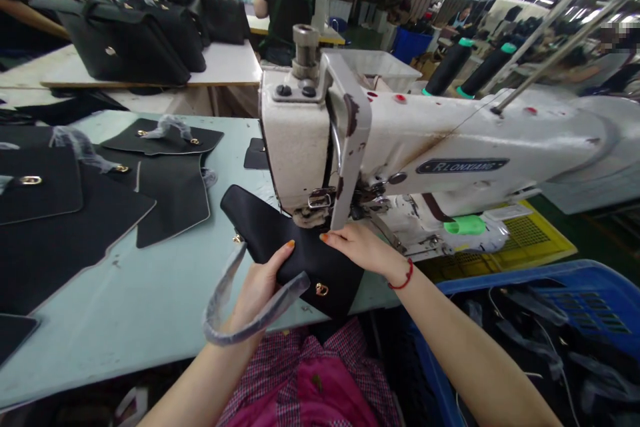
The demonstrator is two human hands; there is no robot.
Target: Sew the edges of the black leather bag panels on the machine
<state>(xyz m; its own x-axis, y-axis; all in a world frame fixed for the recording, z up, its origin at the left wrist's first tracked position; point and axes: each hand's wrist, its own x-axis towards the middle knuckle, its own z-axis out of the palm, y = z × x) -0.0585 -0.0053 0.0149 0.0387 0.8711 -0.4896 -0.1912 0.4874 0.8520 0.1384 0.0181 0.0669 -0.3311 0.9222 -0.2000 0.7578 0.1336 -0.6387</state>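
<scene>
A black bag panel [265, 213] lies under the head of a white sewing machine [310, 147], its far edge beneath the presser area. Attached to it is a plastic-wrapped handle [218, 323], fixed by gold rings, which loops over my left wrist. My left hand [260, 283] grips the panel's near side, thumb on top and the other fingers hidden below. On the other side, my right hand [361, 247] is closed at the panel near the needle area, its thumb and fingertips against the material. The needle itself is hidden.
More black panels [177, 193] lie on the pale table [150, 293] at the left. Finished-looking black bags [123, 40] stand behind. A blue basket [580, 273] with wrapped pieces is at my right, beside a yellow crate [550, 240]. A person [285, 0] stands farther back.
</scene>
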